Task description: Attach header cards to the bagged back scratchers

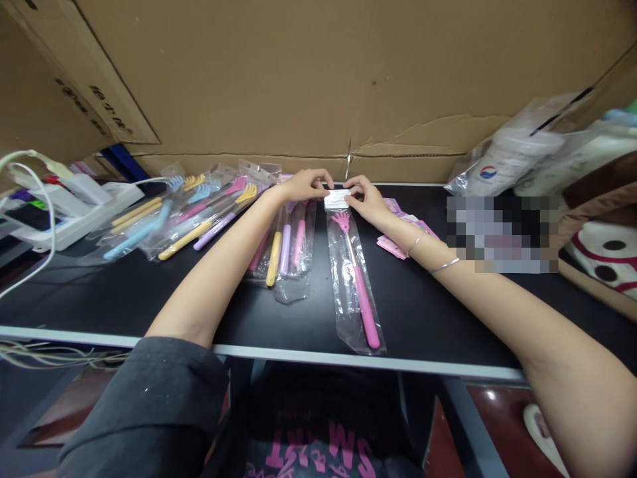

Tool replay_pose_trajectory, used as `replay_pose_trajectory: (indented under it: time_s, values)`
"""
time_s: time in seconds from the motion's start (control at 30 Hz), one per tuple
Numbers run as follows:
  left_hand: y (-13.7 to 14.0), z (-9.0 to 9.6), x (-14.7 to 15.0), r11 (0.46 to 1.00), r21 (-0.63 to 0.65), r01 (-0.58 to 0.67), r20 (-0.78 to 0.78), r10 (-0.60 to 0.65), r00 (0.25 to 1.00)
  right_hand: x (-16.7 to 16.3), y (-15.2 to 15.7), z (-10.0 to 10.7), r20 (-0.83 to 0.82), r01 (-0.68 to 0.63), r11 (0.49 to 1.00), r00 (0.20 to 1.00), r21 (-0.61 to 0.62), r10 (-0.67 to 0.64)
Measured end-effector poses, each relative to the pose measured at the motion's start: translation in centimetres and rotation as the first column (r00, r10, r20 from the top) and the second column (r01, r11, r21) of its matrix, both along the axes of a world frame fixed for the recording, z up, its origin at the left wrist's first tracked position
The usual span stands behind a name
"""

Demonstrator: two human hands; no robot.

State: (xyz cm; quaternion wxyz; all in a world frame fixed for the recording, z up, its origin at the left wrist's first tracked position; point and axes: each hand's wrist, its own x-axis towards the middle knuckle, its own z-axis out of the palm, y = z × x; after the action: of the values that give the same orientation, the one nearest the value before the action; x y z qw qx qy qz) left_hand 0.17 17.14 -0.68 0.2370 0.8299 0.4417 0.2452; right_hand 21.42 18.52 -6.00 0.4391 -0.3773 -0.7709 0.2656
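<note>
A pink back scratcher (365,309) lies in a clear plastic bag (343,292), its hand-shaped head toward the back and its handle toward me. A white folded card (336,199) sits across the bag's top end. My left hand (304,185) pinches the card's left upper edge, fingers bent. From the other side, my right hand (367,201) has thumb and fingers closed on its right edge. Left of this bag, under and beside my left forearm, are more bagged back scratchers (285,249) with yellow, purple and pink handles.
Further left lies a pile of bagged back scratchers (186,239). Pink printed cards (393,247) rest by my right wrist. A power strip (74,219) with cables stands far left, a bagged cup (512,159) at right. Cardboard (279,86) walls the black table's back.
</note>
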Motion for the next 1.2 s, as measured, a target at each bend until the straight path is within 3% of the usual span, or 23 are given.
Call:
replay_pose_trajectory:
  time_s: [0.4, 0.63, 0.8, 1.2]
  values:
    - [-0.1, 0.0, 0.0, 1.0, 0.018, -0.013, -0.007, 0.013, 1.0, 0.1, -0.8, 0.7, 0.12, -0.005, 0.997, 0.993, 0.082, -0.005]
    - [-0.4, 0.1, 0.2, 0.999, 0.018, -0.037, -0.059, 0.038, 0.998, -0.1, -1.5, 0.8, 0.201, 0.057, 0.979, 0.975, 0.196, -0.097]
    - [-0.2, 0.0, 0.3, 0.997, 0.063, -0.037, -0.09, 0.042, 0.995, -0.2, -1.6, 0.8, 0.209, 0.06, 0.975, 0.972, 0.216, -0.106]
    - [-0.7, 0.4, 0.5, 0.999, 0.036, -0.036, -0.075, 0.039, 0.996, -0.2, -1.7, 0.8, 0.243, 0.109, 0.962, 0.955, 0.248, -0.171]
